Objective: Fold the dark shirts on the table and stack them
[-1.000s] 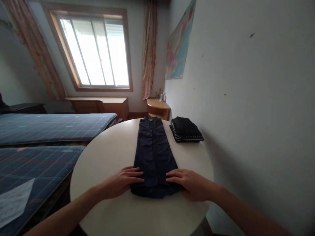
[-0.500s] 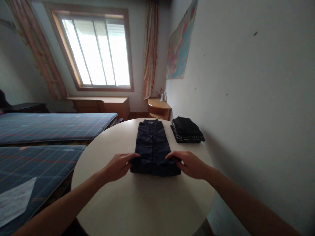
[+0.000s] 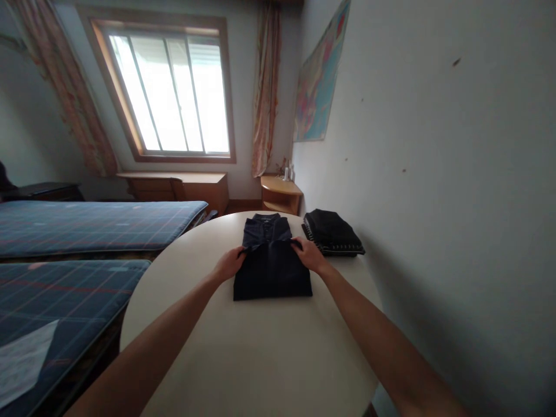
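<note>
A dark navy shirt (image 3: 273, 269) lies on the round white table (image 3: 260, 353), its collar at the far end and its lower part turned up over the front. My left hand (image 3: 230, 262) pinches the left corner of the turned-up edge. On the opposite corner, my right hand (image 3: 308, 253) grips the same edge between thumb and fingers. Above that edge, the collar and upper buttoned front still show. Just beyond my right hand sits a stack of folded black clothes (image 3: 332, 231), some with pale stripes along the side.
Two mattresses with blue checked covers (image 3: 99, 226) are at the left, a printed sheet of paper (image 3: 28, 362) on the nearer one. A white wall (image 3: 434, 231) runs close along the right. Behind the table stand a wooden desk (image 3: 204, 178) and a corner shelf (image 3: 280, 185).
Both hands have moved away from me, carrying the shirt's lower edge up and over its front. The fold now covers the middle of the shirt, and the shirt looks shorter.
</note>
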The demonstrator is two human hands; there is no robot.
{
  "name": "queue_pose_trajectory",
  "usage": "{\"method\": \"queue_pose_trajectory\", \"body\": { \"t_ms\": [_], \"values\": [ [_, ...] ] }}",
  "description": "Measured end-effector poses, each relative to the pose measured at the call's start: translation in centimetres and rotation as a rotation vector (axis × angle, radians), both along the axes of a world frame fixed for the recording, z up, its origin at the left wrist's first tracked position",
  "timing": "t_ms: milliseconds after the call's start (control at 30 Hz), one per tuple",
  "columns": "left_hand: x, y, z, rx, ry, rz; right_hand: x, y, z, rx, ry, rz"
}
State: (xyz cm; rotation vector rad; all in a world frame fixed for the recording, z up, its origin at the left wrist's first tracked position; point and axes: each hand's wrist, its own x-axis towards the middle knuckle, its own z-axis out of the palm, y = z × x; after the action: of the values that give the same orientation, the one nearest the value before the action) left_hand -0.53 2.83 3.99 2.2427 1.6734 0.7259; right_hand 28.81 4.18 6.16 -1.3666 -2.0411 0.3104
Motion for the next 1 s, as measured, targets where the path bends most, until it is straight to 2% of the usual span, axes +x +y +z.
{"method": "queue_pose_trajectory", "body": {
  "t_ms": [133, 267, 433, 667, 867, 1000],
  "values": [
    [0.3, 0.0, -1.7, -0.021, 0.047, 0.011, 0.1, 1.1, -2.7, -0.077, 0.0, -0.002],
    [0.4, -0.7, -2.2, -0.002, 0.081, 0.041, 0.0, 0.5, -3.8, -0.122, -0.051, -0.045],
    [-0.1, -2.1, -2.0, -0.02, 0.118, 0.01, 0.7, -0.7, -3.4, -0.182, -0.098, 0.023],
    [-1.1, -5.4, -1.8, -0.044, 0.191, -0.062, 1.9, -3.1, -3.4, -0.341, 0.035, 0.196],
    [-1.6, -9.0, -0.6, -0.096, 0.162, -0.148, 2.1, -6.0, -2.8, -0.44, 0.061, 0.278],
    [-1.2, -9.3, 0.3, -0.125, 0.115, -0.166, 1.8, -7.0, -1.5, -0.447, -0.041, 0.286]
  ]
}}
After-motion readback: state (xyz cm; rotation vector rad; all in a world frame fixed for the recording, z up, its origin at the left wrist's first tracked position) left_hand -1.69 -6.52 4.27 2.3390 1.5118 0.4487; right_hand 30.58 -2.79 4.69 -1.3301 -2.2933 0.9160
